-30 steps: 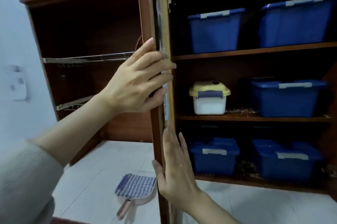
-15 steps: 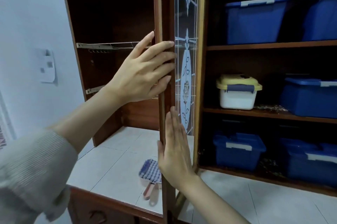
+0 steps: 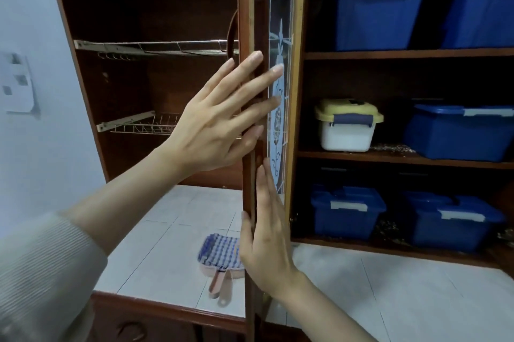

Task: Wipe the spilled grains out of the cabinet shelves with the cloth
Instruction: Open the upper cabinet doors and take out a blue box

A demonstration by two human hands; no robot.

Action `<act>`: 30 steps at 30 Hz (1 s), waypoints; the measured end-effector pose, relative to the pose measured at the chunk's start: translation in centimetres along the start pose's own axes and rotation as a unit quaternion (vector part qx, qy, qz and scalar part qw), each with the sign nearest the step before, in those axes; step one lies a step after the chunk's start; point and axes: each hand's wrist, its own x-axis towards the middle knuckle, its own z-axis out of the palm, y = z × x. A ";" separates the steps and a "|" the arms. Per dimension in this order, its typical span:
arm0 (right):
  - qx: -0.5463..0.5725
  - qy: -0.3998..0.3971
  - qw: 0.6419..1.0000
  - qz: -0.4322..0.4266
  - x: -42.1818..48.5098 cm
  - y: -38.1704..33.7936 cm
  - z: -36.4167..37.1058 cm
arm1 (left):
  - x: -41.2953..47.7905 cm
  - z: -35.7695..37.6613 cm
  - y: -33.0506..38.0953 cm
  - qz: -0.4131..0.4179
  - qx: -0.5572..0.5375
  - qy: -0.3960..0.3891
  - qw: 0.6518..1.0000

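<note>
Spilled grains (image 3: 392, 148) lie in a thin scatter on the brown wooden middle shelf (image 3: 347, 155), between the white plastic box with a yellow lid (image 3: 346, 135) and a blue lidded plastic bin (image 3: 456, 135). More grains (image 3: 388, 226) litter the bottom shelf (image 3: 333, 242), just right of a lower blue bin (image 3: 345, 213). The blue-and-white checked cloth (image 3: 219, 250) is outside the cabinet, draped on a pink handled pan (image 3: 215, 283) on the white tiled table (image 3: 167, 244), its right part hidden behind the door. My left grip (image 3: 219, 121) lies flat, fingers straight and spread, across the edge of the wooden-framed patterned glass door (image 3: 250, 7), which stands nearly edge-on to me. My right grip (image 3: 267, 241) presses flat on the same door lower down, fingers straight and together, thumb at the frame's edge, clasping nothing.
</note>
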 end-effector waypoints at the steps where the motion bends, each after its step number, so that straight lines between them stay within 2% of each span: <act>1: -0.002 0.003 1.000 0.005 -0.1 -0.2 0.0 | -0.3 0.0 0.1 0.002 -0.011 0.000 1.000; 9: -0.064 0.082 0.991 0.084 -1.2 -2.8 1.6 | -3.4 0.7 -0.2 0.016 -0.146 0.013 0.989; 12: -0.122 0.115 0.982 0.086 -1.6 -4.4 2.2 | -6.6 1.4 0.7 -0.028 -0.212 -0.003 0.977; 15: -0.147 0.102 0.983 0.049 -2.3 -6.6 3.2 | -10.8 2.7 2.2 -0.116 -0.277 -0.042 0.953; 18: -0.106 0.047 0.991 0.065 -3.5 -7.7 5.5 | -15.6 4.5 3.7 -0.239 -0.332 -0.128 0.903; 20: -0.096 -0.016 0.982 0.163 -4.4 -7.4 7.1 | -19.1 6.2 4.4 -0.322 -0.360 -0.206 0.851; 22: -0.102 -0.096 0.946 0.293 -5.5 -6.3 8.8 | -22.4 7.9 5.2 -0.409 -0.345 -0.280 0.797; 25: -0.160 -0.160 0.874 0.431 -6.8 -3.7 11.1 | -26.4 9.6 6.5 -0.501 -0.320 -0.358 0.720; 30: -0.217 -0.218 0.797 0.520 -8.2 -0.4 14.9 | -29.9 11.0 8.0 -0.577 -0.317 -0.413 0.630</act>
